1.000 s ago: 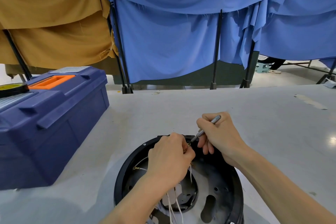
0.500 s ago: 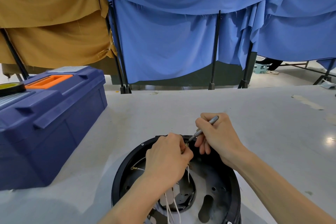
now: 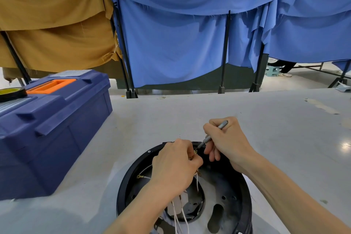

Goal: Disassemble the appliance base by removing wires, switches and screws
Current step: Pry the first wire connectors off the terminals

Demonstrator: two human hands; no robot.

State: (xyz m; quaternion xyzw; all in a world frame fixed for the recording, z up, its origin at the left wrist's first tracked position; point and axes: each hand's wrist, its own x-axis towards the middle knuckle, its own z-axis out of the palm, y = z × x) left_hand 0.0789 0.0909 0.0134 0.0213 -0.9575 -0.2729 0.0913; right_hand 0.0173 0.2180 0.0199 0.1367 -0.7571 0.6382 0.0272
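Note:
A round black appliance base (image 3: pixel 241 194) lies open side up on the grey table, at the bottom centre. Thin white wires (image 3: pixel 180 214) with brass terminals run across its inside. My left hand (image 3: pixel 174 167) is curled over the base's far rim and pinches a small brass terminal (image 3: pixel 195 151). My right hand (image 3: pixel 226 140) grips a slim grey screwdriver (image 3: pixel 212 134) like a pen, its tip pointing down at that terminal. What lies under my left palm is hidden.
A large blue toolbox (image 3: pixel 51 125) with an orange handle stands at the left, a roll of tape (image 3: pixel 11 93) on its lid. The grey table (image 3: pixel 284 138) stretches right and back. Blue and tan cloth screens (image 3: pixel 180 43) hang behind it.
Both hands have stayed on the far rim, with the screwdriver tip at the terminal. Only the view has shifted slightly.

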